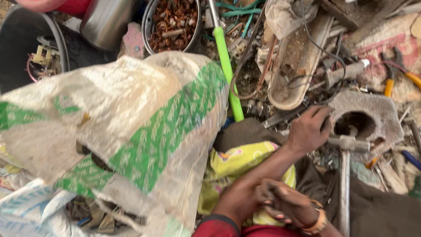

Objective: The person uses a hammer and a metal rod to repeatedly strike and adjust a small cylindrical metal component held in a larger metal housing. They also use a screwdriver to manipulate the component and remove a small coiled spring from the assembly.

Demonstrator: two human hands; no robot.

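My left hand (309,129) reaches up and to the right, its fingers curled over the left edge of a heavy grey metal block (386,112) with a round hole in it. A metal hammer (345,175) lies with its head on the block's front edge and its handle pointing towards me. My right hand (283,202), with an orange bracelet at the wrist, sits low near my left forearm. Its fingers are curled closed, and I see nothing in them. A yellow patterned cloth (237,160) lies under my left arm.
A big white and green woven sack (131,127) fills the left half. Behind it stand a black tub (22,48), a steel vessel (105,22) and a bowl of rusty scrap (173,22). A green-handled tool (228,70), orange-handled pliers (390,85) and scrap metal lie around the block.
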